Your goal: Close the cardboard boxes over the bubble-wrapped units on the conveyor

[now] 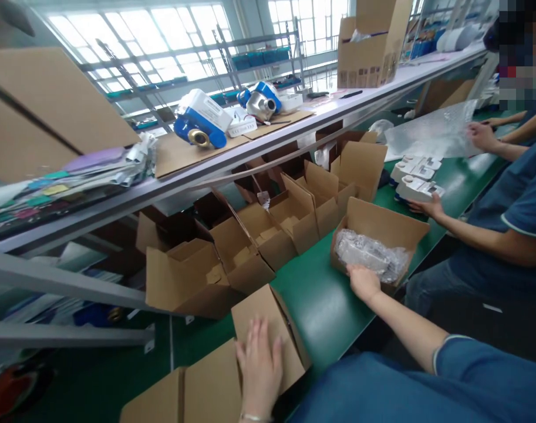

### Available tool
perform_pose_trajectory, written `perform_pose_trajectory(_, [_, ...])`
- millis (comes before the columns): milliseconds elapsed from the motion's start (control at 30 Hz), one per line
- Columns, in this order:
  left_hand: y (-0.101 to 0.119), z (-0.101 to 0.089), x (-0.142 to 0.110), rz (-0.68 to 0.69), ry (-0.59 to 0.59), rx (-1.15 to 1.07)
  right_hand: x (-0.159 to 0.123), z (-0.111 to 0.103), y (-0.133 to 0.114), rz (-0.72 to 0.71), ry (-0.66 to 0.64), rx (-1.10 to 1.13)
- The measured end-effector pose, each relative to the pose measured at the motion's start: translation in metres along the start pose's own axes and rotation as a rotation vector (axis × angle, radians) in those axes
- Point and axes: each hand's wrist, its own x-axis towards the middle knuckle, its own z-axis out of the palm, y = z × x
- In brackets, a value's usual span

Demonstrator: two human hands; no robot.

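Observation:
My left hand (261, 358) lies flat, fingers outstretched, on top of a closed cardboard box (287, 352) near the front of the green bench. My right hand (364, 285) grips the near edge of an open cardboard box (386, 217), its fingertips partly hidden at the rim. Inside that box sits a bubble-wrapped item (371, 254), whitish under the plastic. More closed boxes (210, 385) stand in a row left of my left hand. Several open boxes (250, 241) are lined up behind, under the shelf.
A raised shelf (232, 161) runs along the back, bearing blue-and-white meters (201, 120) and a large carton (367, 56). At right, a co-worker's hand holds bubble wrap (432, 132); another hand touches white-topped meters (417, 176). A metal beam (65, 282) crosses at left.

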Motion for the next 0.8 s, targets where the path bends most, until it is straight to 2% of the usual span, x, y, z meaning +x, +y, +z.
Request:
perform_pose_trajectory(67, [0.030, 0.000, 0.024, 0.159, -0.008, -0.217, -0.028, 0.015, 0.000, -0.030, -0.019, -0.102])
perform_pose_trajectory(133, [0.058, 0.005, 0.044, 0.211, -0.059, -0.387, -0.058, 0.024, -0.005, -0.109, -0.098, -0.142])
perform_pose_trajectory(200, [0.077, 0.013, 0.053, 0.116, -0.085, -0.528, -0.085, 0.025, -0.011, -0.205, -0.199, -0.132])
perform_pose_trajectory(267, [0.085, 0.016, 0.049, -0.028, -0.037, -0.615, -0.102, 0.017, -0.016, -0.258, -0.242, -0.107])
perform_pose_trajectory(333, [0.089, 0.009, 0.033, -0.070, 0.088, -0.575, -0.109, 0.008, -0.017, -0.210, -0.120, -0.096])
perform_pose_trajectory(367, [0.091, 0.003, 0.023, -0.001, 0.134, -0.524, -0.109, 0.006, -0.017, -0.163, -0.033, -0.089])
perform_pose_trajectory(433, [0.098, -0.008, 0.005, 0.209, 0.102, -0.441, -0.104, 0.007, -0.015, -0.050, 0.074, -0.037])
perform_pose_trajectory(467, [0.103, -0.010, 0.001, 0.260, 0.014, -0.417, -0.099, 0.011, -0.013, 0.013, 0.078, 0.013])
perform_pose_trajectory(500, [0.109, -0.009, -0.001, 0.229, -0.116, -0.402, -0.094, 0.016, -0.011, 0.076, 0.057, 0.067])
perform_pose_trajectory(533, [0.115, -0.005, 0.002, 0.126, -0.253, -0.390, -0.087, 0.023, -0.007, 0.143, 0.038, 0.115])
perform_pose_trajectory(600, [0.126, 0.011, 0.015, -0.170, -0.445, -0.358, -0.073, 0.036, 0.001, 0.261, 0.030, 0.182])
perform_pose_trajectory(667, [0.133, 0.029, 0.033, -0.330, -0.502, -0.334, -0.061, 0.045, 0.009, 0.315, 0.024, 0.215])
perform_pose_trajectory(733, [0.136, 0.042, 0.049, -0.355, -0.469, -0.313, -0.054, 0.048, 0.013, 0.329, 0.017, 0.234])
perform_pose_trajectory(800, [0.134, 0.045, 0.058, -0.355, -0.448, -0.298, -0.058, 0.043, 0.008, 0.298, 0.019, 0.215])
